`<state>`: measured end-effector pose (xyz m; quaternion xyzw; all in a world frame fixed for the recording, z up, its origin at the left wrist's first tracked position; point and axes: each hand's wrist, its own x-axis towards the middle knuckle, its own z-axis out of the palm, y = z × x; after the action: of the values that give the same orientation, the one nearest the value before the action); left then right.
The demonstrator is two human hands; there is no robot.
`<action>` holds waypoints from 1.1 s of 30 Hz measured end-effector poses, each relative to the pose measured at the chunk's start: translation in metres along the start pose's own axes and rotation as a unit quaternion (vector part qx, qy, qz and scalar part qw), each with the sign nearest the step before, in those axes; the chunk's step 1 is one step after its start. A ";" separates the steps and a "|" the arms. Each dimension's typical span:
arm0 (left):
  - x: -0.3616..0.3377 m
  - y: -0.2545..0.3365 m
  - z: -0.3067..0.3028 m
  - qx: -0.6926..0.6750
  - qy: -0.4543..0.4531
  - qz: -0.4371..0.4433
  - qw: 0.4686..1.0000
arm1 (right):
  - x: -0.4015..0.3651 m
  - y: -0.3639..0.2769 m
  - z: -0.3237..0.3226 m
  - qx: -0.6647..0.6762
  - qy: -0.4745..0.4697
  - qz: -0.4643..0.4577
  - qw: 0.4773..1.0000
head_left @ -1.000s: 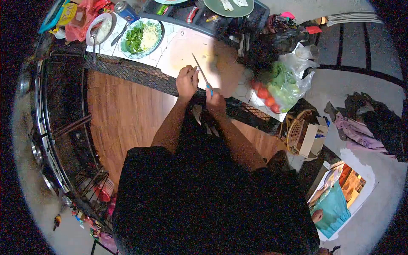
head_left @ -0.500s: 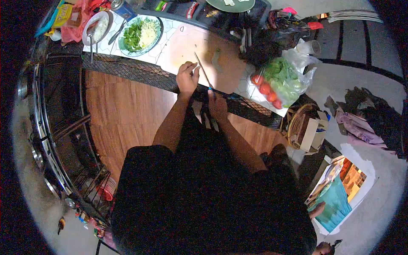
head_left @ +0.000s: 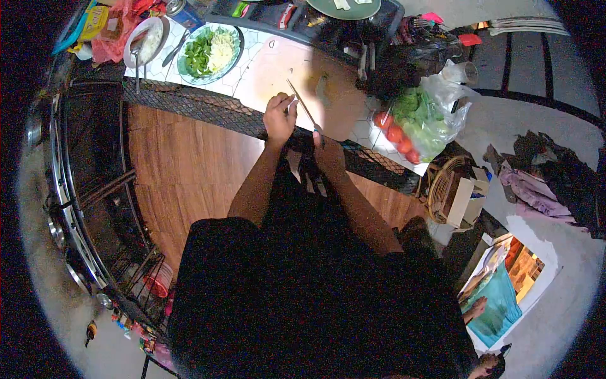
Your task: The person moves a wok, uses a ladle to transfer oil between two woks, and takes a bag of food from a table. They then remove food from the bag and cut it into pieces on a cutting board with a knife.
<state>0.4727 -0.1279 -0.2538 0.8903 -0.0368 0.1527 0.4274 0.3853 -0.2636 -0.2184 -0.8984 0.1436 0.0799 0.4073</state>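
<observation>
My left hand is closed in a pinch on a small white piece over the near edge of a pale cutting board. To its right, my right hand is wrapped round the handle of a knife. The blade points up and left, just beside the white piece. On the counter to the left is a plate with chopped greens and pale shredded pieces. A clear bag to the right holds red tomatoes and leafy greens.
A bowl with white contents and a spoon, a can and red plastic bags are at the back left. A dark tray and a green plate lie behind the board. A wicker basket stands at the right.
The knife and my right hand have shifted slightly, the handle moving a little right and down. My left hand keeps its pinch in nearly the same place.
</observation>
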 end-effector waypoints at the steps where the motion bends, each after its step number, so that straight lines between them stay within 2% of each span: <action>1: -0.001 -0.001 0.000 0.000 -0.001 -0.002 1.000 | 0.001 0.003 0.001 -0.022 -0.022 0.012 0.999; 8: -0.003 -0.005 0.003 -0.007 0.010 -0.004 1.000 | 0.002 0.004 -0.003 -0.023 -0.081 0.034 0.996; 10: -0.002 -0.006 0.004 -0.009 0.014 -0.003 1.000 | 0.002 0.012 0.005 -0.028 -0.005 -0.042 0.999; 14: -0.003 -0.011 0.005 -0.024 0.005 0.000 1.000 | 0.004 0.016 0.006 -0.015 -0.007 -0.079 0.997; 17: -0.002 -0.015 0.006 -0.037 -0.001 0.009 0.999 | 0.008 0.021 0.008 -0.044 0.039 -0.109 0.992; 19: -0.001 -0.016 0.004 -0.042 -0.004 0.017 0.999 | 0.012 0.025 0.002 -0.120 -0.103 -0.036 0.987; 20: -0.001 -0.016 0.004 -0.045 -0.012 0.019 0.999 | 0.013 0.037 0.009 -0.121 -0.104 -0.033 0.987; 22: -0.001 -0.016 0.005 -0.048 -0.020 0.021 0.998 | 0.016 0.067 0.028 -0.187 0.005 -0.183 0.965; 23: -0.002 -0.016 0.005 -0.043 -0.017 0.031 0.998 | 0.015 0.073 0.029 -0.187 0.006 -0.183 0.965; 25: 0.000 -0.018 0.003 -0.035 -0.016 0.046 0.998 | 0.013 0.052 0.020 -0.245 0.019 -0.265 0.932; 26: 0.001 -0.018 0.002 -0.029 -0.019 0.055 0.998 | 0.014 0.038 0.015 -0.244 0.023 -0.265 0.933; 27: -0.001 -0.018 0.002 -0.023 -0.024 0.062 0.998 | 0.011 0.020 0.006 -0.156 -0.015 -0.127 0.980; 28: -0.003 -0.018 0.002 -0.025 -0.026 0.066 0.997 | 0.008 0.011 0.000 -0.062 -0.051 0.015 0.997; 32: -0.002 -0.020 -0.003 -0.034 -0.051 0.047 0.997 | -0.004 0.044 0.012 -0.092 -0.033 0.010 0.995; 33: 0.000 -0.017 -0.007 -0.032 -0.062 0.040 0.997 | -0.007 0.029 0.002 -0.065 -0.057 0.056 0.995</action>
<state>0.4741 -0.1120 -0.2629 0.8817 -0.1034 0.1124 0.4464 0.3695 -0.2792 -0.2385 -0.9075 0.1648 0.1627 0.3504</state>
